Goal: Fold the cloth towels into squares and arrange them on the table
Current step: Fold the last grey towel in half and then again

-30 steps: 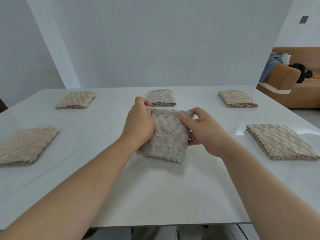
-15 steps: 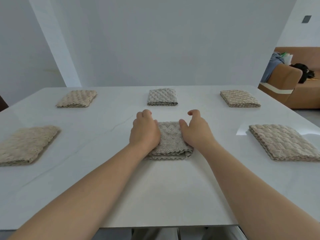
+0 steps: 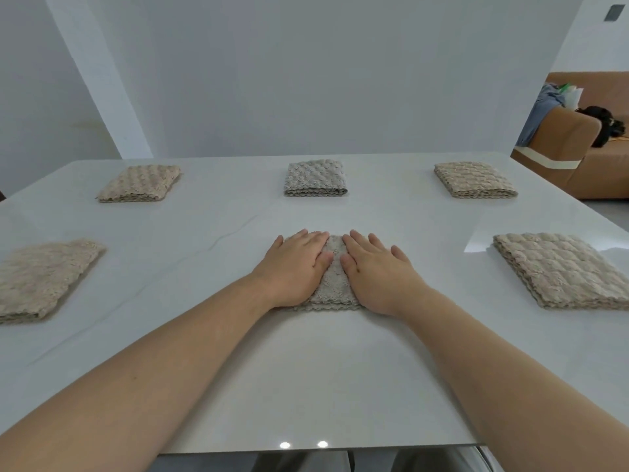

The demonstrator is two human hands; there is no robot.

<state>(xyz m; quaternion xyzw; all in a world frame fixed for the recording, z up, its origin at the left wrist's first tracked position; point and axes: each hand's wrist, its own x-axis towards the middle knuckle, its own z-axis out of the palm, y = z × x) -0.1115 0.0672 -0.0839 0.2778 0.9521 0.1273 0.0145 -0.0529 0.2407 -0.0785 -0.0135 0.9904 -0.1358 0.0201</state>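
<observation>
Left hand (image 3: 295, 267): It lies flat, palm down, on the left part of the middle towel. The fingers are straight and close together, and they press the cloth down.

Right hand (image 3: 377, 274): It lies flat, palm down, on the right part of the same towel. The fingers are straight and a little bit apart.

Thumbs: The two thumbs point at each other and are very near, with a thin strip of cloth between them.

Middle towel (image 3: 335, 284): It is gray-beige and fluffy and is folded small. It sits in the middle of the table (image 3: 306, 369), under both hands. The near edge shows stacked layers. The hands hide most of it, so its shape is maybe a square.

Back row: The back left towel (image 3: 139, 183), back middle towel (image 3: 315, 177) and back right towel (image 3: 474, 179) lie folded in a line by the far edge, well apart.

Sides: The near left towel (image 3: 41, 279) and near right towel (image 3: 561, 269) lie folded, one at each side of the hands.

Behind: A brown sofa (image 3: 578, 158) with things on it stands at the far right.
</observation>
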